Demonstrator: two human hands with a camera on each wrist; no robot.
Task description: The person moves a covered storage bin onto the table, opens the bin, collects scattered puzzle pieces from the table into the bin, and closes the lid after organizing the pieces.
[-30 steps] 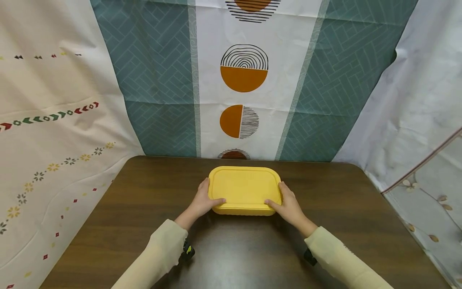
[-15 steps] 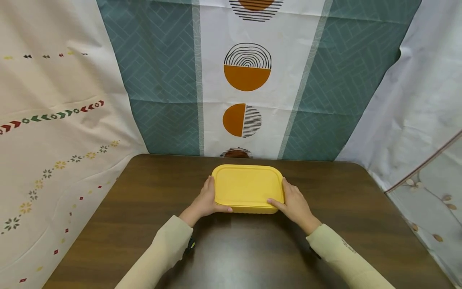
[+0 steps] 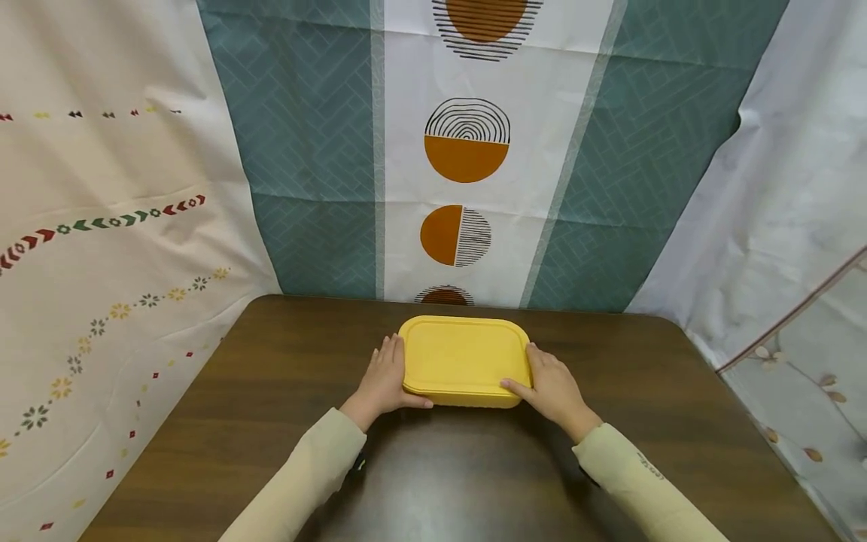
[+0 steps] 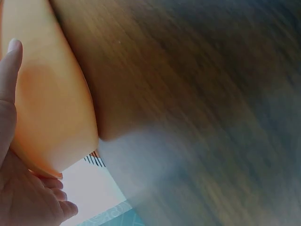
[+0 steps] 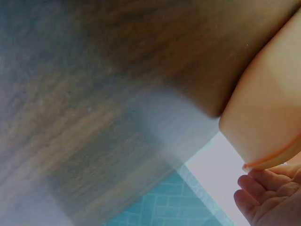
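Observation:
A yellow lidded storage box [image 3: 466, 355] with rounded corners sits on the dark wooden table towards its far edge, its lid on. My left hand [image 3: 384, 380] holds the box's left side, fingers along the end and thumb low against the front wall. On the opposite end, my right hand [image 3: 554, 388] grips the right side, with its thumb over the lid's front right corner. In the left wrist view, the box wall [image 4: 56, 94] looks orange, and fingers curl by the rim. The right wrist view shows fingers under the lid's rim [image 5: 275, 157]. What is inside the box is hidden.
The brown table [image 3: 467, 482] has rounded far corners. Behind it hangs a teal and white patterned cloth [image 3: 311, 165]. A cream cloth [image 3: 122, 248] borders the left side, and a white cloth [image 3: 779, 263] the right.
My left thumb has slid from the lid's front left corner down to the front wall. The right hand keeps its hold. The head view has shifted slightly.

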